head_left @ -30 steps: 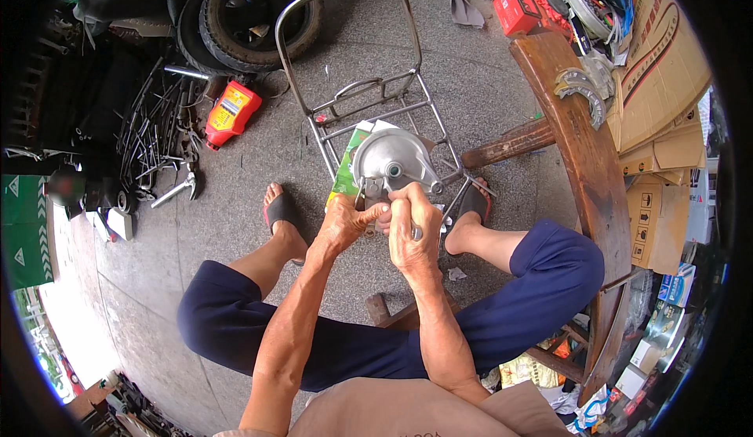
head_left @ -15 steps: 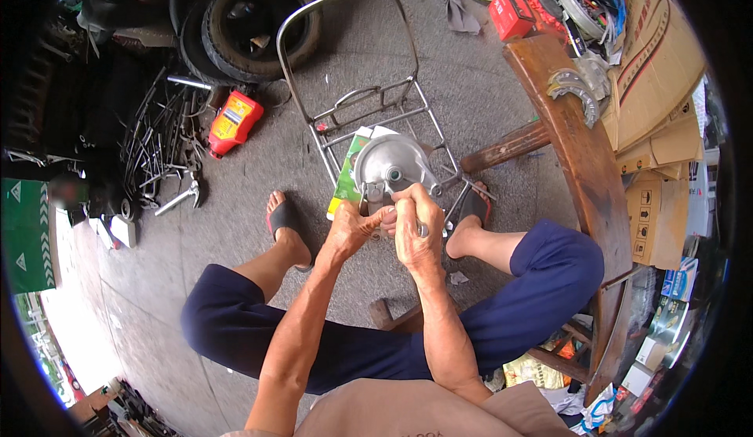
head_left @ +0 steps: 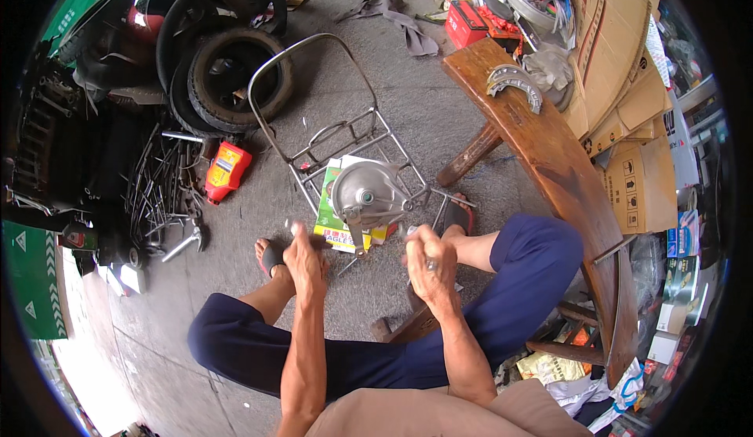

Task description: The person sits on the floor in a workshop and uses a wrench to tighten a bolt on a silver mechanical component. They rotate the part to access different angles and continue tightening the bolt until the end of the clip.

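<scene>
A silver, round brake hub plate (head_left: 365, 190) with a lever arm hanging off its near side lies on a green, white and yellow box (head_left: 333, 213). The box rests on the near part of a metal tube rack (head_left: 384, 135) on the ground. My left hand (head_left: 306, 266) is closed, left of and nearer than the plate, with a small shiny tip showing above its thumb. To the right, my right hand (head_left: 431, 268) is also closed and wears a ring. A small dark bit shows at its fingers. What either hand holds cannot be made out. Neither touches the plate.
A wooden bench (head_left: 541, 147) runs along the right, bearing curved brake shoes (head_left: 514, 84). Left lie a red bottle (head_left: 227, 172), a hammer (head_left: 186, 242) and a heap of metal tools (head_left: 157, 186). Tires (head_left: 235, 76) stack at far left; cardboard (head_left: 639, 186) leans at right.
Both hands were together at the plate's near edge; now they have drawn back toward me and spread apart. The view has shifted, and the plate remains on the box.
</scene>
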`<state>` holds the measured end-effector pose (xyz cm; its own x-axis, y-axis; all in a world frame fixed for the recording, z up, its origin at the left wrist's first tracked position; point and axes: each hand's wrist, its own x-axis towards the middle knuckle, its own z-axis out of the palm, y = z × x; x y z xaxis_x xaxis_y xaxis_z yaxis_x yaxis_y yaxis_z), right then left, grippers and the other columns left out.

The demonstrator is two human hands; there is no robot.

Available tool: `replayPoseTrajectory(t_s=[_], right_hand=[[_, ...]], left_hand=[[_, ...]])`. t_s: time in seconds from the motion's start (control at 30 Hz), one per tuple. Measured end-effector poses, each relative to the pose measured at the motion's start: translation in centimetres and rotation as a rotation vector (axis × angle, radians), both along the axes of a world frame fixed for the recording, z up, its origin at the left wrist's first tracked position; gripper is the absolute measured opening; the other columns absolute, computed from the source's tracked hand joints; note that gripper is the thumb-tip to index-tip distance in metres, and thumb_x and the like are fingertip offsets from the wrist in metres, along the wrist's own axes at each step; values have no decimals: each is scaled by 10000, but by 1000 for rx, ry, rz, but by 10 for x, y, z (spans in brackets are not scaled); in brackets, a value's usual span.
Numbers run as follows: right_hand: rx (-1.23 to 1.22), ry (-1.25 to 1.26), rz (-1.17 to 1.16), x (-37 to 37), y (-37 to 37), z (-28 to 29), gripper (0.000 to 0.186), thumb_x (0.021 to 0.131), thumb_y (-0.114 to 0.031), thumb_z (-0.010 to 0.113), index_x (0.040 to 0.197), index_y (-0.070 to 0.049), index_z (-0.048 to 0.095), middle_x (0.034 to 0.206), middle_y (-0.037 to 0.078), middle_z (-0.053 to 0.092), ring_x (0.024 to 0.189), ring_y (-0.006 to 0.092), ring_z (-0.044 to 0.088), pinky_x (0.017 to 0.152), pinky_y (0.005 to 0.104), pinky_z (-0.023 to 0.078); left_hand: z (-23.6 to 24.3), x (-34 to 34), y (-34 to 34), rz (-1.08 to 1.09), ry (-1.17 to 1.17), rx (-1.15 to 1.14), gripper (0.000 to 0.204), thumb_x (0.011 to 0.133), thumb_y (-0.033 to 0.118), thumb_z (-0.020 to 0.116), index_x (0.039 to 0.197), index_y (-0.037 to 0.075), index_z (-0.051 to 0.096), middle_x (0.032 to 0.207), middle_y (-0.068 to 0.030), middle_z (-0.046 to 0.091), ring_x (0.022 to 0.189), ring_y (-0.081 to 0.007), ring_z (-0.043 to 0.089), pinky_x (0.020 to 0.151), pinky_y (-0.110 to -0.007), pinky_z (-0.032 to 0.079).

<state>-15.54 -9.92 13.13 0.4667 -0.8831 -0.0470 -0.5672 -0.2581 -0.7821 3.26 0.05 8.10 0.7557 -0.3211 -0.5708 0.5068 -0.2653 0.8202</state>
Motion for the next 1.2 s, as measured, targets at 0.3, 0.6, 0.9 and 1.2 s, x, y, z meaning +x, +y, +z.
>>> replayPoseTrajectory(t_s=[0.3, 0.6, 0.9, 1.2], right_hand=[[170, 475, 260, -27, 47, -189, 267, 853, -265, 616, 939, -21, 681, 830, 229, 685, 801, 413, 669, 739, 497, 537], [253, 508, 375, -14, 53, -191, 297, 832, -285, 623, 927, -11, 689, 887, 235, 687, 889, 402, 665, 798, 505, 518], [520, 282, 516, 4, 34, -119, 427, 763, -375, 672, 950, 8, 706, 827, 192, 700, 810, 334, 683, 752, 434, 520], [742, 291, 633, -17, 27, -126, 351, 815, -276, 599, 925, 43, 697, 726, 161, 672, 677, 228, 666, 632, 373, 517]], left_hand=[[-144, -89, 36, -181, 278, 371, 498, 984, 411, 506, 765, -24, 611, 614, -134, 613, 383, -175, 443, 346, -330, 326], [-146, -90, 35, -310, 277, 362, 327, 955, 254, 512, 824, -25, 620, 647, -127, 625, 473, -206, 548, 385, -344, 384], [-141, -75, 42, -15, 362, 218, 220, 935, 196, 489, 922, 19, 619, 740, -90, 644, 587, -195, 588, 492, -318, 399], [-160, -77, 46, -213, 414, 239, 222, 931, 170, 529, 974, -13, 648, 831, -140, 673, 658, -249, 627, 547, -396, 468]])
